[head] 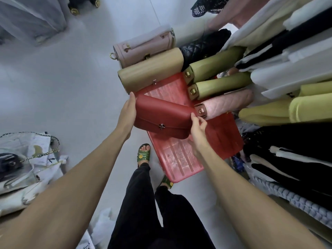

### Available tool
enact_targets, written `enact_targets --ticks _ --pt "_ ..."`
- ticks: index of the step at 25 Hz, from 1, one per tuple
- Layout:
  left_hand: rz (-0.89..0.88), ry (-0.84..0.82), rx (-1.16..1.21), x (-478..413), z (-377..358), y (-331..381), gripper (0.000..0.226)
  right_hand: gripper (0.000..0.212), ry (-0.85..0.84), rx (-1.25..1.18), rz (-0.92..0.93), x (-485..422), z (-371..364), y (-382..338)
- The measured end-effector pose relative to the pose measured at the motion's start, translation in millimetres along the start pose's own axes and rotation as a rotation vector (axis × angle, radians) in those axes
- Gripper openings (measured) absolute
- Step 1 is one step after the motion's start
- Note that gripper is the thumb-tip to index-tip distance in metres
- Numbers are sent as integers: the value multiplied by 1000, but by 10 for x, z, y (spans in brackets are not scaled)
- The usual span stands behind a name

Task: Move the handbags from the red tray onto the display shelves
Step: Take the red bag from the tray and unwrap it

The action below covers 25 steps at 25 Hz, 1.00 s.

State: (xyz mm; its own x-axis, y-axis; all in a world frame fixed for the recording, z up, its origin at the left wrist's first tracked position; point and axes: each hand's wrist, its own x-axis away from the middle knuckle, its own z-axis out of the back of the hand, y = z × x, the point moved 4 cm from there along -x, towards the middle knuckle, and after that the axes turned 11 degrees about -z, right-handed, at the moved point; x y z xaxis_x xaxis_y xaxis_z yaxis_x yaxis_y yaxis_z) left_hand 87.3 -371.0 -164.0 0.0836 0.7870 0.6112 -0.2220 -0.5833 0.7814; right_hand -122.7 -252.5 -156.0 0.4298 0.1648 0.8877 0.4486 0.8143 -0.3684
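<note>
Two bare forearms stretched out from the camera and met on a smooth red flap handbag (161,115), held just above a flat red plastic tray (181,159) on the pale floor. The left hand (128,112) lay flat against the bag's left end, fingers straight and thumb hidden. The right hand (198,128) pinched the right end between thumb and curled fingers. Together the grip clamped the bag from both ends, its round metal turn-clasp (161,126) facing up. To do this lift well, the bag probably needed carrying level, with the flat left palm pressed inward so nothing slid out. It also looked wise to raise it straight clear of its neighbours before turning toward the shelves, which were out of view. Hanging clothes (287,51) crowded the space right of the grip and looked a likely snag. Counted, there were seven handbags: one in the grip and six beyond or beside it. A pale pink structured bag (143,49) lay farthest beyond the grip, and a tan ribbed bag (150,71) just beyond the left hand. A black quilted bag (201,47) lay behind the tan one. Two olive green bags (213,68) lay side by side beyond the right hand. A pink quilted bag (228,103) lay just beside the right fingertips. There was one tray.
</note>
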Motion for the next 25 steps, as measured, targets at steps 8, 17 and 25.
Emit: enact_targets --ticks 8,17,25 --pt "-150 204 131 1081 885 705 63 63 -187 54 251 1062 -346 -466" --pt "-408 521 274 2800 1913 1362 56 78 -557 154 535 2527 -875 -648" --pt "-556 858 359 3816 3468 1609 60 61 -890 285 762 4244 -2159 -549"
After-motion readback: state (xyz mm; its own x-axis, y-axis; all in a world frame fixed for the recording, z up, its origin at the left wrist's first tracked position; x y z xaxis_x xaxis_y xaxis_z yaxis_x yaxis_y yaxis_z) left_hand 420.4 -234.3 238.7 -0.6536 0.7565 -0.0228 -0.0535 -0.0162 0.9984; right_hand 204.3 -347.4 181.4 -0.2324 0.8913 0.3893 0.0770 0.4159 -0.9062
